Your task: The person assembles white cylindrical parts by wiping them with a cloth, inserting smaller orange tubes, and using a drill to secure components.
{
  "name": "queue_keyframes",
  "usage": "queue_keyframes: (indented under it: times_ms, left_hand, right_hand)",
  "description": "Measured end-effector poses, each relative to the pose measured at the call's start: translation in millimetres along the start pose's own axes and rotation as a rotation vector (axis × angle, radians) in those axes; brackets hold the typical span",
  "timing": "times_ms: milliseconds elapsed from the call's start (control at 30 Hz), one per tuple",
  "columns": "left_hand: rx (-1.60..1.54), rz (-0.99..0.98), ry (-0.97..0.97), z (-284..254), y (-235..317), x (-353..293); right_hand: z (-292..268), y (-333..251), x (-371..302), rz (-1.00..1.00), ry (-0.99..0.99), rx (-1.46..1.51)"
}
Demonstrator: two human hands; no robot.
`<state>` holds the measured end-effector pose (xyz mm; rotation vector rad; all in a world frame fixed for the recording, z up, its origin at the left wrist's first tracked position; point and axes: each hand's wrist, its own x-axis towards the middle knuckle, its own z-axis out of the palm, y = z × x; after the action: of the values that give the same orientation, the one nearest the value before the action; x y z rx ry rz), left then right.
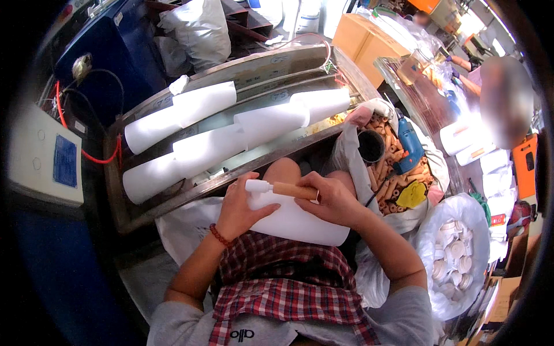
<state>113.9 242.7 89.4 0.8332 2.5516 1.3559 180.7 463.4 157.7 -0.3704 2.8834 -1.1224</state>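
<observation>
Across my lap lies a smooth, white, rounded plastic piece (306,225). My left hand (235,209) grips its left end, thumb stretched along the surface. A short white stub (257,185) rises there, next to my left fingers. My right hand (332,199) is closed around a tan wooden handle (288,190), which lies lengthwise above the white piece. The handle's left end meets a narrow white tip at the stub; how far it sits on it I cannot tell. My right palm also rests close over the white piece.
Several white rounded pieces (210,147) lie in a long trough (208,185) ahead. On the right, an open sack (349,147) holds wooden handles, a blue power drill (410,144) and a dark cup (370,145). A lined bin (479,254) contains white parts. Another person (473,78) works farther right.
</observation>
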Motion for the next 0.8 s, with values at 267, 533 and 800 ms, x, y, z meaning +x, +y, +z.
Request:
queue_keyframes:
  times_ms: [267, 533, 800]
  left_hand:
    - [-0.114, 0.029, -0.094, 4, -6, -3]
    - [-0.112, 0.213, -0.127, -2, -9, -15]
    - [-0.024, 0.229, -0.114, 6, -7, -11]
  right_hand:
    - [19, 3, 8, -0.227, -0.077, -0.639]
    - [5, -15, 23, -0.036, -0.354, -0.175]
    - [8, -17, 21, 0.054, -0.29, -0.151]
